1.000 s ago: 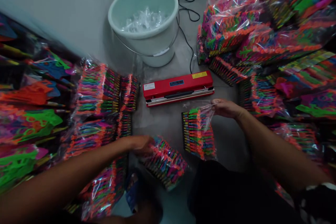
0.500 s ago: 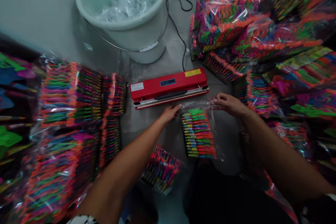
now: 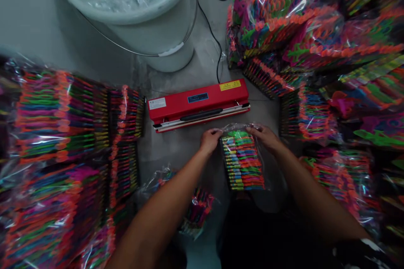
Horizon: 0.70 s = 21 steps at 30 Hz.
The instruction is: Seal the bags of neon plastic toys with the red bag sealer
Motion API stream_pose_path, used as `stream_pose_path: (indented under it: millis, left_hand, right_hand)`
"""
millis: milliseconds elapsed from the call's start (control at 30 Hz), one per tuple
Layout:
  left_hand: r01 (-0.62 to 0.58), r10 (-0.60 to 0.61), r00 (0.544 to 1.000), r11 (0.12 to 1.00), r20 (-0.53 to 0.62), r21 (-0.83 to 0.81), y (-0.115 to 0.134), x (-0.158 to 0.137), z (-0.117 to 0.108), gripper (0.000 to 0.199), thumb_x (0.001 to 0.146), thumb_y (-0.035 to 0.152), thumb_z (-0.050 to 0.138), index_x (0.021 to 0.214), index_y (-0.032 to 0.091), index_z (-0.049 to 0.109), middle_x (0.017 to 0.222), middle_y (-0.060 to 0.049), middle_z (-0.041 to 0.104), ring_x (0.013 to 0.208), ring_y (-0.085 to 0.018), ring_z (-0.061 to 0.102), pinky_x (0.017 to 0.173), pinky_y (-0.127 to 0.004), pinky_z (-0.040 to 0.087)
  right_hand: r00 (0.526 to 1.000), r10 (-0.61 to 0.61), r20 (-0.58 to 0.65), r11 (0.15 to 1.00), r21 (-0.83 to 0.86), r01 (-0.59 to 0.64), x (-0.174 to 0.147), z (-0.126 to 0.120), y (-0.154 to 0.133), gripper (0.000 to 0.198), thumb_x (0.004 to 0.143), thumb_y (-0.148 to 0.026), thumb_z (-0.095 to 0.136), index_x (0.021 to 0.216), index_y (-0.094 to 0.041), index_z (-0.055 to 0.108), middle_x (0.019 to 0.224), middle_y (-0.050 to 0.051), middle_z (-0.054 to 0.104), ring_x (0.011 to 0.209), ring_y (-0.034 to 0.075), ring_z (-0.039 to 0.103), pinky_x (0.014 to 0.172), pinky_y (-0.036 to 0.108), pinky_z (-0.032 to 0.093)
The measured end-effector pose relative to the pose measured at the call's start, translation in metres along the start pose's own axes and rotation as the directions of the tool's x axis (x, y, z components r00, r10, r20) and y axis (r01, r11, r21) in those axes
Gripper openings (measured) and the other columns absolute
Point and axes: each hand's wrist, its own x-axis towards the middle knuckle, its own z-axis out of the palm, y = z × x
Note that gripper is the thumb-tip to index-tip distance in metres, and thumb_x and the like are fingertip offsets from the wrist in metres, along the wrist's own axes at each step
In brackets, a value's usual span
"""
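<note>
A clear plastic bag (image 3: 243,164) packed with a row of colourful pen-like sticks lies in front of me, its open-looking top edge toward the machine. My left hand (image 3: 211,140) pinches the bag's upper left corner. At the upper right corner, my right hand (image 3: 264,136) grips the plastic with thumb and fingers. Just beyond both hands sits a red heat sealer (image 3: 198,103) with a black-handled bar along its near side. Another filled bag (image 3: 197,212) is on the floor, partly hidden by my left forearm.
A pale bucket (image 3: 151,38) holding crumpled clear plastic stands behind the sealer, with a black cable (image 3: 214,38) beside it. Stacked filled bags rise at the left (image 3: 59,122) and the right (image 3: 284,17). Grey floor (image 3: 170,151) shows between them.
My right hand has moved left, closer to my left hand, and now grips the bag's top nearer its contents. The view has shifted slightly, moving the bucket up and left.
</note>
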Motion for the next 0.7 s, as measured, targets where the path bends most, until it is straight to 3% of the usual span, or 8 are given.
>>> stream_pose_path:
  millis: [133, 300, 400, 500, 700]
  left_hand:
    - [-0.069, 0.025, 0.970, 0.982, -0.240, -0.176, -0.008, -0.011, -0.005, 0.018, 0.077, 0.032, 0.082, 0.086, 0.018, 0.078, 0.085, -0.004, 0.077, 0.080, -0.017, 0.066, 0.081, -0.029, 0.047]
    - [-0.057, -0.114, 0.962, 0.806, -0.249, -0.589, -0.015, -0.028, -0.032, 0.037, 0.066, 0.040, 0.092, 0.085, 0.016, 0.071, 0.079, -0.001, 0.074, 0.070, -0.013, 0.065, 0.074, -0.026, 0.049]
    - [-0.014, -0.230, 0.938, 0.724, -0.261, -0.690, -0.016, -0.030, -0.051, 0.043, 0.063, 0.043, 0.095, 0.084, 0.016, 0.068, 0.077, -0.001, 0.073, 0.063, -0.012, 0.064, 0.068, -0.026, 0.050]
    - [-0.023, -0.273, 0.911, 0.715, -0.310, -0.699, -0.012, -0.023, -0.064, 0.042, 0.066, 0.045, 0.092, 0.083, 0.016, 0.067, 0.075, -0.001, 0.073, 0.061, -0.014, 0.065, 0.066, -0.028, 0.052]
    - [0.040, -0.414, 0.849, 0.670, -0.329, -0.741, 0.009, -0.001, -0.081, 0.022, 0.081, 0.034, 0.076, 0.089, 0.016, 0.069, 0.076, -0.002, 0.073, 0.061, -0.015, 0.066, 0.065, -0.029, 0.055]
  right_hand:
    - [0.996, -0.086, -0.016, 0.968, -0.237, 0.080, 0.007, 0.020, -0.007, 0.058, 0.085, -0.076, 0.067, 0.072, -0.020, 0.062, 0.065, -0.003, 0.059, 0.064, 0.014, 0.050, 0.060, 0.025, 0.038]
    - [0.999, -0.034, -0.026, 0.956, -0.293, 0.025, 0.016, 0.060, -0.013, 0.068, 0.085, -0.086, 0.056, 0.063, -0.021, 0.057, 0.056, -0.001, 0.057, 0.056, 0.015, 0.050, 0.055, 0.028, 0.037]
    - [0.997, 0.012, -0.078, 0.986, -0.163, -0.025, 0.025, 0.085, -0.007, 0.069, 0.081, -0.088, 0.059, 0.059, -0.023, 0.056, 0.052, 0.000, 0.056, 0.050, 0.014, 0.049, 0.050, 0.028, 0.036]
    - [0.990, 0.027, -0.138, 0.997, 0.074, -0.017, 0.037, 0.104, -0.001, 0.062, 0.073, -0.082, 0.073, 0.061, -0.024, 0.055, 0.053, -0.002, 0.057, 0.049, 0.013, 0.049, 0.048, 0.026, 0.037]
    - [0.980, 0.148, -0.134, 0.852, 0.521, -0.058, 0.050, 0.126, -0.010, 0.044, 0.074, -0.060, 0.084, 0.079, -0.024, 0.059, 0.068, -0.002, 0.069, 0.060, 0.014, 0.065, 0.056, 0.025, 0.055]
